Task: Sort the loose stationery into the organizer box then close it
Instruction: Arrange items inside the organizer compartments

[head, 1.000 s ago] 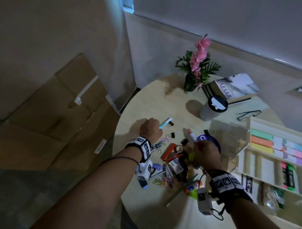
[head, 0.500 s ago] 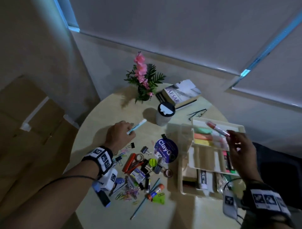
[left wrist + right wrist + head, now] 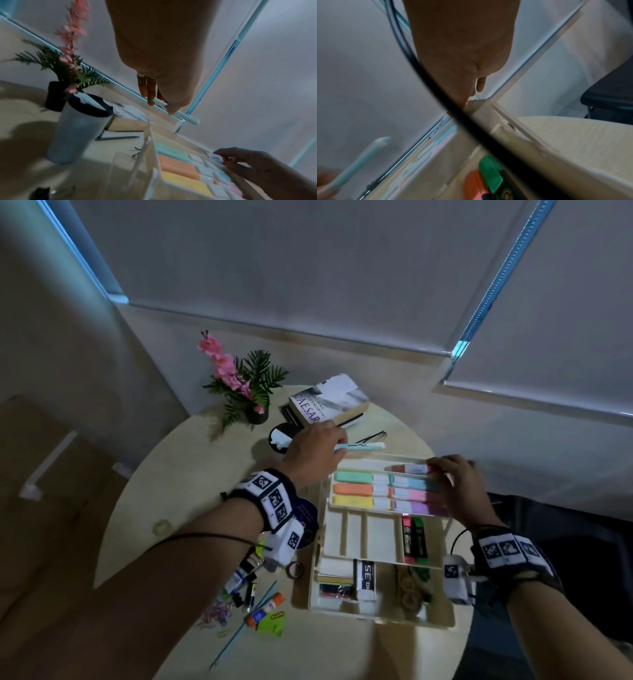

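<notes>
The open organizer box (image 3: 380,537) sits on the right of the round table, with pastel highlighters (image 3: 356,489) in its far section. My right hand (image 3: 435,470) pinches a red-capped marker (image 3: 407,469) low over the box's far row; it also shows as a marker (image 3: 217,158) in the left wrist view. My left hand (image 3: 337,448) holds a pale blue pen (image 3: 363,446) just beyond the box's far left corner, above the table. The right wrist view shows that pen (image 3: 359,162) blurred, and green and orange highlighters (image 3: 489,174) in a box compartment.
Loose stationery (image 3: 253,594) lies left of the box: a glue stick (image 3: 265,607), a tape roll (image 3: 294,569), paper clips (image 3: 215,613). A lidded cup (image 3: 281,436), a book (image 3: 325,402), glasses (image 3: 371,437) and a potted plant (image 3: 239,385) stand at the back.
Both hands moved right from the pile to the box. The left hand carried the pale blue pen to the box's far corner; the right hand brought the marker down to the far row.
</notes>
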